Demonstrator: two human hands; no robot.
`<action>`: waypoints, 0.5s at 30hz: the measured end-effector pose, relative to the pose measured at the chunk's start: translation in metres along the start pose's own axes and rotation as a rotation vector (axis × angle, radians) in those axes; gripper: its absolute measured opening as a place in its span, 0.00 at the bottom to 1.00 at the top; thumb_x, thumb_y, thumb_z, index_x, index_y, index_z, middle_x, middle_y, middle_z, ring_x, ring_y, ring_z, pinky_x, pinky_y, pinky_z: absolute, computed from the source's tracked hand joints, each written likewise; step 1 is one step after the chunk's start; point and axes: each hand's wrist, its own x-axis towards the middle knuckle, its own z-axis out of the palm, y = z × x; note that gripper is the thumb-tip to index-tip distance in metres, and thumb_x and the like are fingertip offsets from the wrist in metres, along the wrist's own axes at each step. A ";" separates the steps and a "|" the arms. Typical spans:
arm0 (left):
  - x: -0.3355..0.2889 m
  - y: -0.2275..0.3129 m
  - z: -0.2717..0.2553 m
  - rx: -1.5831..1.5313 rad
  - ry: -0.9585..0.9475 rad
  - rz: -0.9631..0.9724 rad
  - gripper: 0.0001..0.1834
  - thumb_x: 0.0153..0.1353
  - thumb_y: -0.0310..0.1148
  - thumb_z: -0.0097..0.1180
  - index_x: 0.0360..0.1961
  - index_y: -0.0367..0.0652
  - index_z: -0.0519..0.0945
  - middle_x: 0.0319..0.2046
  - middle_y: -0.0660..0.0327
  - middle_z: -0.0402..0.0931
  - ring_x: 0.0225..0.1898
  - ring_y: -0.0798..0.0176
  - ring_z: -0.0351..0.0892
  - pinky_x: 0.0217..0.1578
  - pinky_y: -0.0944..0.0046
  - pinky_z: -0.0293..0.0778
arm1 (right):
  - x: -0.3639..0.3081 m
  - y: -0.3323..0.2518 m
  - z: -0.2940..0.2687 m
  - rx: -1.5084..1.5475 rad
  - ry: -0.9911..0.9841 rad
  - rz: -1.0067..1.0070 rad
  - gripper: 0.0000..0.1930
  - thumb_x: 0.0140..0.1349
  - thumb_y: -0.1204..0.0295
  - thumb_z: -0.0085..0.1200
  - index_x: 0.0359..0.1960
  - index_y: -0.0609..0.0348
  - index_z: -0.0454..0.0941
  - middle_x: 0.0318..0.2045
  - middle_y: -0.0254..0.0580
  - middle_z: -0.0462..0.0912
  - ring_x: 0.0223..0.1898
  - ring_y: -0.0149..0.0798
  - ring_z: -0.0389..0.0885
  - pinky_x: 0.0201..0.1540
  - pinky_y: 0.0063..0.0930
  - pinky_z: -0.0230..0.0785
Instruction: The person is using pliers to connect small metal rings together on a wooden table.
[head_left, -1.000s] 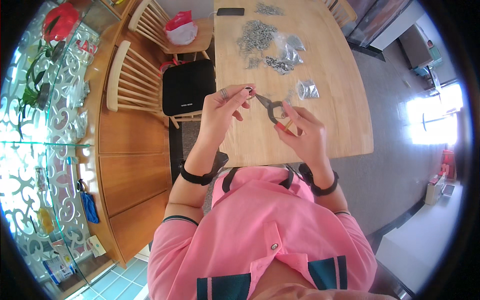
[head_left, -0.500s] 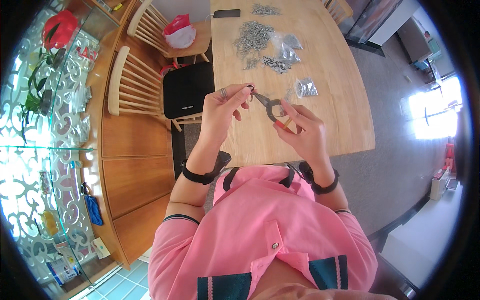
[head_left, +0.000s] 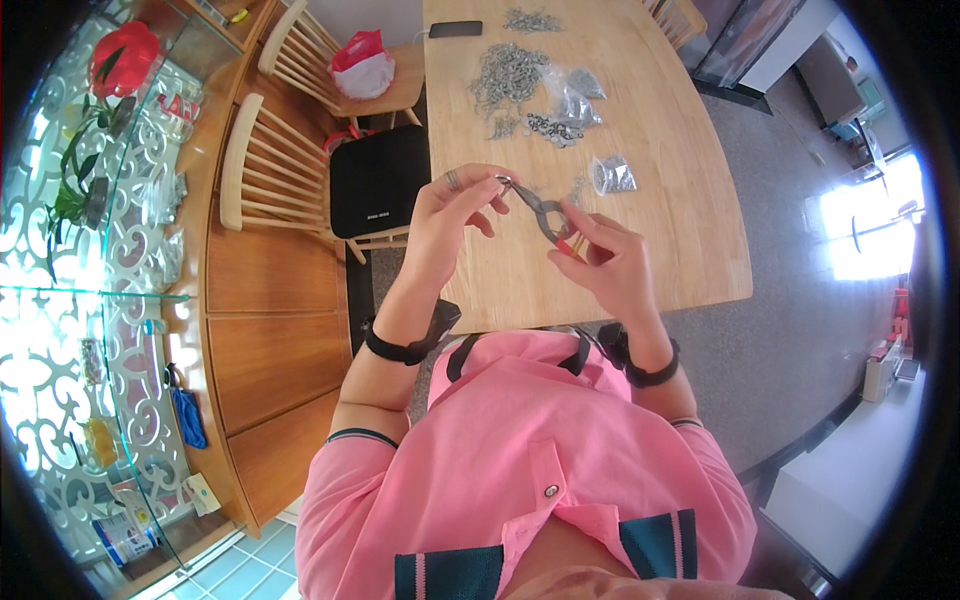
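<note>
Over the near part of the wooden table, my left hand pinches a small shiny metal piece between thumb and forefinger; it is too small to name surely. My right hand grips a pair of pliers with red and orange handles. The narrow jaws point up and left and reach the metal piece at my left fingertips. Beyond my hands lie a pile of silvery metal pieces, a smaller cluster of dark rings and clear bags of small parts.
A clear packet lies on the wooden table, right of my hands. A phone and another small metal pile are at the far end. Wooden chairs, one with a black cushion, stand at the left beside a cabinet.
The pliers have turned slightly, and their handles look closer together. The metal piece at my left fingertips now shows brighter. Both hands stay nearly in place.
</note>
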 end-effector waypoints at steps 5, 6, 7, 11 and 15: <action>0.001 -0.010 0.004 -0.052 0.007 0.068 0.09 0.62 0.30 0.57 0.41 0.36 0.80 0.39 0.56 0.81 0.34 0.67 0.81 0.32 0.71 0.77 | -0.002 -0.005 0.000 -0.036 0.036 0.018 0.27 0.46 0.73 0.68 0.53 0.52 0.80 0.33 0.31 0.83 0.17 0.22 0.63 0.20 0.18 0.60; 0.001 -0.013 0.005 0.008 0.028 0.091 0.08 0.62 0.28 0.57 0.41 0.36 0.80 0.39 0.56 0.81 0.36 0.67 0.81 0.34 0.70 0.78 | -0.002 -0.005 0.000 -0.038 0.036 0.019 0.27 0.46 0.73 0.68 0.53 0.52 0.80 0.33 0.31 0.83 0.17 0.22 0.63 0.20 0.18 0.60; 0.001 -0.014 0.007 0.067 0.049 0.113 0.07 0.62 0.25 0.56 0.41 0.35 0.80 0.39 0.55 0.81 0.37 0.67 0.82 0.35 0.70 0.79 | -0.003 -0.006 0.000 -0.052 0.051 0.003 0.27 0.46 0.74 0.68 0.53 0.52 0.80 0.33 0.32 0.83 0.17 0.22 0.64 0.20 0.18 0.60; 0.003 -0.016 0.009 0.155 0.076 0.116 0.07 0.62 0.22 0.56 0.41 0.34 0.80 0.39 0.56 0.81 0.37 0.68 0.82 0.36 0.69 0.79 | -0.004 -0.004 -0.002 -0.188 0.101 -0.104 0.26 0.45 0.75 0.67 0.51 0.53 0.81 0.33 0.35 0.83 0.19 0.28 0.71 0.22 0.21 0.65; 0.006 -0.016 0.001 0.245 0.001 0.153 0.08 0.62 0.22 0.54 0.42 0.35 0.79 0.42 0.59 0.80 0.39 0.68 0.79 0.37 0.70 0.77 | 0.002 0.003 -0.006 -0.341 0.213 -0.370 0.26 0.43 0.76 0.67 0.49 0.51 0.81 0.33 0.35 0.82 0.23 0.33 0.77 0.26 0.24 0.70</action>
